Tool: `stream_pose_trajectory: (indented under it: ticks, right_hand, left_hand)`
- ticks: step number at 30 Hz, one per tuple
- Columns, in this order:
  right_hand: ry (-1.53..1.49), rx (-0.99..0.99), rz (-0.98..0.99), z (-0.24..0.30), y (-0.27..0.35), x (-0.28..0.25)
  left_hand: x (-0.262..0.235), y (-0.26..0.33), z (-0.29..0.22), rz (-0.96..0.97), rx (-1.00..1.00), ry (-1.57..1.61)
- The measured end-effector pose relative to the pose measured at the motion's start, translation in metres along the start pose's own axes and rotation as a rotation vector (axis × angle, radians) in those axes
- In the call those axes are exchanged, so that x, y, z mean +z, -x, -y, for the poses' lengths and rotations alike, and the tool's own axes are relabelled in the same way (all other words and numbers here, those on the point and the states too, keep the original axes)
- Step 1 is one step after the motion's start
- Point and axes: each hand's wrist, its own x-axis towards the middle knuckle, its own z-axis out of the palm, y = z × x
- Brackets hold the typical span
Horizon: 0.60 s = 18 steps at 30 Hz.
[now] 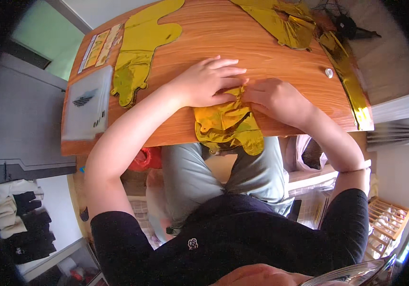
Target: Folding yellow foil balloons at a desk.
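A crumpled gold foil balloon [228, 126] lies at the near edge of the wooden counter [271, 52], its lower part hanging over the edge above the person's lap. The left hand [204, 81] lies flat on its top, fingers spread, grip released. The right hand [273, 97] pinches the foil's upper edge, grasping it. Further left lie a flat gold balloon [140, 52] and a frosted plastic pouch [87, 102]; more gold foil [280, 21] sits at the far right.

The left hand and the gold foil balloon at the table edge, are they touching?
Touching. The head view shows the left hand lying flat on the top of the gold foil balloon, with no gap between them.
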Motion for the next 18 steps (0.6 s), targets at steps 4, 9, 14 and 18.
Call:
stream_pose_trajectory:
  ticks: [4, 9, 14, 18]
  right_hand:
    - [0.081, -0.011, 0.098, 0.008, 0.007, -0.001]
    - [0.051, -0.179, -0.065, 0.006, 0.018, 0.004]
    - [0.053, -0.261, -0.125, 0.005, 0.019, 0.007]
    - [0.015, -0.266, -0.086, 0.002, 0.022, 0.011]
  left_hand:
    - [0.000, 0.001, 0.000, 0.012, 0.015, -0.067]
    - [0.004, 0.001, 0.001, -0.014, 0.025, -0.092]
    - [0.006, 0.002, 0.001, -0.025, 0.038, -0.076]
    - [0.002, 0.003, -0.001, 0.017, 0.053, -0.096]
